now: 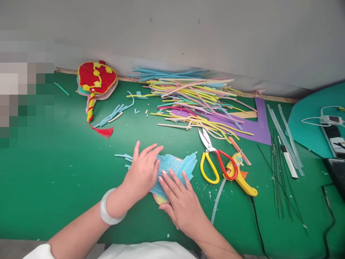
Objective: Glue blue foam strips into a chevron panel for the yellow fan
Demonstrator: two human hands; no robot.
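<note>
A flat piece covered with light blue pipe cleaners [172, 162] lies on the green table in front of me, its strip ends jutting unevenly at the upper right. A pale yellow and pink edge shows under its lower side. My right hand [179, 196] rests flat on the blue strips with its fingers stretched out. At the piece's left edge is my left hand [144, 171], its fingers apart and raised, wearing a white bangle on the wrist. A few cut blue pipe cleaners [124, 157] stick out behind the left hand.
Scissors [211, 154] with red and yellow handles overlap a yellow glue gun [241, 178] at right. Behind lies a heap of coloured pipe cleaners [194, 93] on purple sheet [262, 122]. A red fan [97, 77] sits back left; green wires [280, 180] and glue sticks [285, 136] lie right.
</note>
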